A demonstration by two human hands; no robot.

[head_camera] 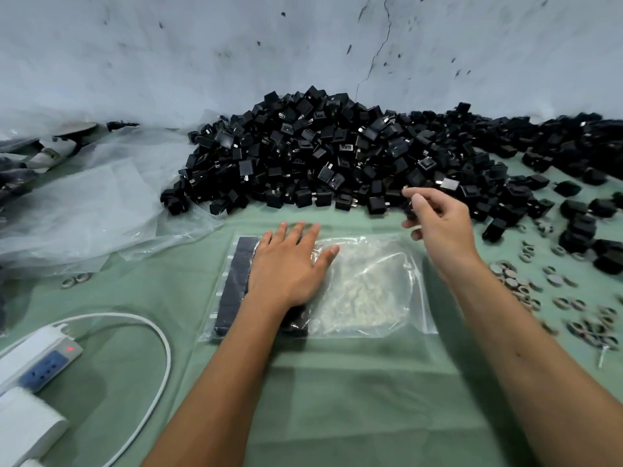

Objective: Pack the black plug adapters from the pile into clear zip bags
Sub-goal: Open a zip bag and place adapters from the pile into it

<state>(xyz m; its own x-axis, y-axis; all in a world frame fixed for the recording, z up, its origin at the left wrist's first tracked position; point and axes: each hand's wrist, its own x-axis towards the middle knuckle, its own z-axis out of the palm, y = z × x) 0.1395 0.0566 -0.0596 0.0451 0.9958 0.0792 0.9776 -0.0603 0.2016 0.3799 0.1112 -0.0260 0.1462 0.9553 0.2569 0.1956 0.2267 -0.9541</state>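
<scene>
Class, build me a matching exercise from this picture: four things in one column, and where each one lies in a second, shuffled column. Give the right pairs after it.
Things
1. left hand
2. right hand
3. power strip
4. small rings

Places
A. scattered at the right of the green cloth
B. flat on the clear zip bag
C. at the near edge of the adapter pile
D. near left corner, red light on

Pairs: 1-B, 2-C, 3-D, 4-A

A bare green desk [354, 399] strip is left open in front, hemmed by the heaped black plug adapters [320, 153], scattered grey rings [539, 291] and a white power strip [37, 358].
</scene>
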